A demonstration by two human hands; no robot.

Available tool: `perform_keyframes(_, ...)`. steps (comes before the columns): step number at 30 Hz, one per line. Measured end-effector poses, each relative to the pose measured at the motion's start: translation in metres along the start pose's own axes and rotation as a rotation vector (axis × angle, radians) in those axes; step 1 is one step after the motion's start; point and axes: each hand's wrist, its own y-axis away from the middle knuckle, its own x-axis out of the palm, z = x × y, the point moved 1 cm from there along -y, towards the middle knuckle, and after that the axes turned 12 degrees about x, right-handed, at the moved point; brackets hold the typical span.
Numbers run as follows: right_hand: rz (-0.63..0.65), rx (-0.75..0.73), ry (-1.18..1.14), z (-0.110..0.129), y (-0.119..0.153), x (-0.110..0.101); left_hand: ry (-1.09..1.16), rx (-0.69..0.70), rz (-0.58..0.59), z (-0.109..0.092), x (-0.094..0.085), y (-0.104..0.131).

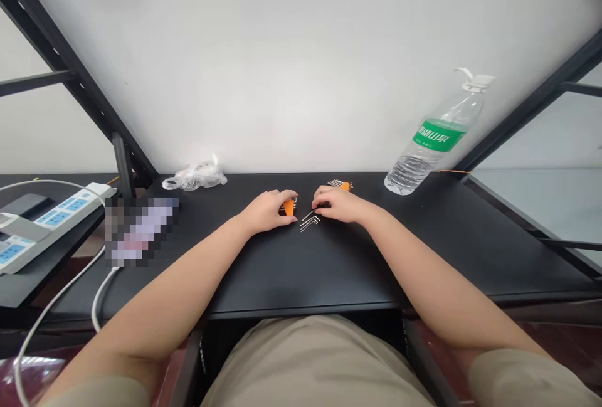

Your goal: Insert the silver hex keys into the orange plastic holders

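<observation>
Near the middle of the black table (pixel 301 275), my left hand (pixel 268 211) is closed around an orange hex key holder (pixel 289 207), gripping it between thumb and fingers. To its right, my right hand (pixel 339 202) pinches a thin dark hex key (pixel 308 214) with its fingertips. Several loose L-shaped hex keys (pixel 309 224) lie side by side on the table just below the right fingertips. Behind the right hand rests a second orange holder (pixel 347 186) with several metal keys, partly hidden by that hand.
A large water bottle (pixel 435 134) with a green label stands at the back right. At the back left lies a crumpled clear plastic bag (pixel 195 175). A blurred-out phone-like object (pixel 143 231) with a white cable (pixel 101 291) and a power strip (pixel 56 222) are on the left.
</observation>
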Motion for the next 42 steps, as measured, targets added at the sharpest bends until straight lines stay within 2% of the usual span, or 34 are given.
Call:
perform_keyframes(6,-0.046,0.150,0.119,0.000,0.000,0.008,-0.032,-0.002,0.011,0.003,0.000,0.000)
perform_keyframes(11,-0.021,0.204,0.061,0.000,-0.002,0.008,0.022,-0.017,0.021,0.002,-0.005,0.002)
perform_keyframes(16,-0.043,0.173,-0.053,0.005,-0.002,0.010,0.058,0.001,0.044,0.004,-0.009,0.002)
perform_keyframes(23,-0.064,0.153,-0.126,0.014,-0.002,0.014,-0.077,0.053,0.070,0.001,-0.007,-0.001)
perform_keyframes(38,-0.098,0.112,-0.060,0.020,-0.001,0.014,-0.091,0.067,0.008,-0.002,-0.006,-0.001)
perform_keyframes(42,-0.114,0.087,0.024,0.023,0.000,0.012,-0.085,0.055,-0.005,-0.001,-0.007,-0.001)
